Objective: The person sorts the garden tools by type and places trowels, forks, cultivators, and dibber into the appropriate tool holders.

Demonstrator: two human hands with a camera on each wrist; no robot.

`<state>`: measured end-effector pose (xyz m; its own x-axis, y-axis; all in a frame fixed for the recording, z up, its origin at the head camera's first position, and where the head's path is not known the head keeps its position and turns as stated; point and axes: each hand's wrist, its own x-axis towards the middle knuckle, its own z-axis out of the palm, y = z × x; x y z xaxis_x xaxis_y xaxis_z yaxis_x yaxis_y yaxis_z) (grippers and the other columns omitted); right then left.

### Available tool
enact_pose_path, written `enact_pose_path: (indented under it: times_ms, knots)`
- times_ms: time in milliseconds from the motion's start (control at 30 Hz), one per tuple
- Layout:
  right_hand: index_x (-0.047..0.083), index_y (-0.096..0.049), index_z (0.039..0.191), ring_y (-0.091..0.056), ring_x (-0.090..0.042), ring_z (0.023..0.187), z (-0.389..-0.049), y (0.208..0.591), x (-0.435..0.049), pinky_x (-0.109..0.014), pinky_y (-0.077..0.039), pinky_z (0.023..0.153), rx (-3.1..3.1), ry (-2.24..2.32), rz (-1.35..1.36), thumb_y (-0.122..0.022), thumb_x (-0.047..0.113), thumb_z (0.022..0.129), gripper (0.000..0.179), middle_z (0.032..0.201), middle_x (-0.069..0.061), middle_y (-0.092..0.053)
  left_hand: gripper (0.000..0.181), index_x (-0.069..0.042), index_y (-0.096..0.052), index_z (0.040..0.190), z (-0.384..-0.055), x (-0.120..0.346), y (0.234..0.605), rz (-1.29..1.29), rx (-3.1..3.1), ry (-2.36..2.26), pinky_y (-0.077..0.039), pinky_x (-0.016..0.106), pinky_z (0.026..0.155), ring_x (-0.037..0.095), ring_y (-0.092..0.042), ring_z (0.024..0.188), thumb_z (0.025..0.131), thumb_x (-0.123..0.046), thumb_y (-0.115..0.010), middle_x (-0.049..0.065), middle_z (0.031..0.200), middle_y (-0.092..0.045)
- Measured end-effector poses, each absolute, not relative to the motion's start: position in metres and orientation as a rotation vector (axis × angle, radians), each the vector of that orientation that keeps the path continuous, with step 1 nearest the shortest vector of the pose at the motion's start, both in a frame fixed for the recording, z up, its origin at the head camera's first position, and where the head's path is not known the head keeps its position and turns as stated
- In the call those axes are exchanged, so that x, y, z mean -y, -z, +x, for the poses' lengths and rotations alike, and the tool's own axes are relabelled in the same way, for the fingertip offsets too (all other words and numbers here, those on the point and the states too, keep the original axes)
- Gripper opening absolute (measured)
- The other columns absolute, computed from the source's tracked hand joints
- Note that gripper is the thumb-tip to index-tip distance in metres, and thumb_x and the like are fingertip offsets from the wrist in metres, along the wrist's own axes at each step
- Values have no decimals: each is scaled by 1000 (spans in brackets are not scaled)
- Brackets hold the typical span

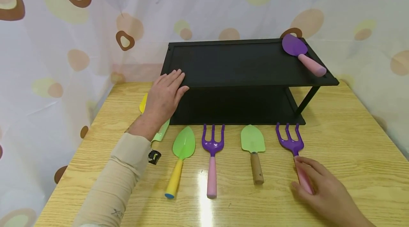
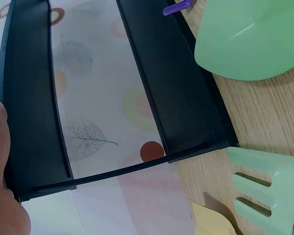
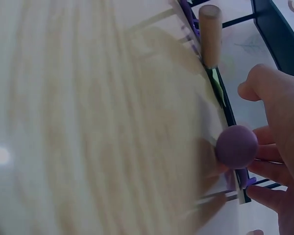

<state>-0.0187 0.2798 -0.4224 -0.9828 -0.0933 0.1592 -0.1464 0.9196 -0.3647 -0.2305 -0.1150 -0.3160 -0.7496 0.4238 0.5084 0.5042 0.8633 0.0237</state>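
Note:
In the head view my left hand (image 1: 164,93) lies on the left front corner of a black two-tier shelf (image 1: 230,63), fingers extended over its top board. My right hand (image 1: 326,188) is at the pink handle of a purple hand fork (image 1: 290,144) on the right of the table. In the right wrist view the thumb stands away from that handle (image 3: 236,147), while the other fingers are behind it. A light green trowel (image 1: 253,140) with a wooden handle lies to the left of this fork. On the shelf's top right rests a purple trowel (image 1: 294,45) with a pink handle.
Along the shelf's front lie another purple fork (image 1: 212,146) and a green trowel (image 1: 184,143) with a yellow handle. A light green fork (image 2: 269,183) and a yellow tool (image 1: 143,103) lie by the left arm, partly hidden in the head view. Patterned cloth hangs behind.

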Motion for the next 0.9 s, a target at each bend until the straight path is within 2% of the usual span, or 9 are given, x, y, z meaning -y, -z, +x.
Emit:
enact_pose_path:
  times_ms: [67,100,200,300,367,433,533,600,900]
  knots:
    - [15,-51,127,-47,-25,111,-18,424,-278,-43,-46,82,2946,-571,176,-65,51,75,64,132,0,-43,51,-13,-42,135,-231,115,316,-673,2542,211,-23,33,112,16,-35,131,93,-42,-39,3,139,-42]
    - [15,-51,127,-47,-25,111,-17,425,-277,-43,-46,85,2939,-568,180,-65,51,75,65,133,0,-43,51,-13,-42,135,-231,115,317,-672,2545,210,-23,33,112,16,-35,131,94,-43,-38,3,139,-42]
    - [12,-53,125,-47,-24,112,-17,429,-275,-14,-32,100,2889,-564,206,-68,45,74,63,133,-1,-43,51,-14,-42,135,-231,116,317,-669,2552,207,-22,33,112,16,-35,132,94,-43,-38,3,140,-41]
    - [9,-52,126,-47,-26,114,-16,432,-274,3,-8,99,2869,-560,215,-68,40,76,60,134,-3,-43,51,-14,-42,135,-232,117,318,-669,2546,214,-22,33,112,16,-35,131,94,-42,-39,3,139,-41]
    - [9,-50,128,-47,-29,115,-16,433,-273,-13,-20,108,2883,-540,214,-67,38,78,60,135,-5,-42,50,-13,-42,135,-232,117,318,-670,2539,222,-23,33,112,16,-35,131,93,-41,-40,3,139,-42]
    - [8,-48,129,-46,-30,116,-16,434,-273,-14,-21,108,2881,-532,220,-68,34,77,61,136,-5,-41,50,-13,-43,134,-232,117,318,-672,2533,227,-23,33,111,16,-36,131,93,-42,-40,3,139,-42]
    - [6,-49,128,-47,-30,116,-16,437,-272,-7,-17,106,2838,-536,263,-71,25,74,61,136,-6,-41,50,-13,-43,134,-233,117,318,-676,2527,230,-23,33,111,17,-36,131,93,-42,-40,3,139,-42]
    - [5,-49,127,-46,-28,117,-16,439,-272,6,-4,96,2811,-544,286,-70,18,73,60,136,-7,-41,51,-13,-43,134,-232,118,318,-677,2529,227,-23,33,111,17,-36,131,94,-43,-38,3,139,-42]
    - [-2,-51,124,-33,-5,129,-17,446,-273,5,-12,97,2689,-601,362,-69,5,69,58,139,-10,-40,51,-14,-41,135,-230,117,316,-659,2566,229,-21,33,112,16,-34,132,94,-43,-38,2,140,-41]
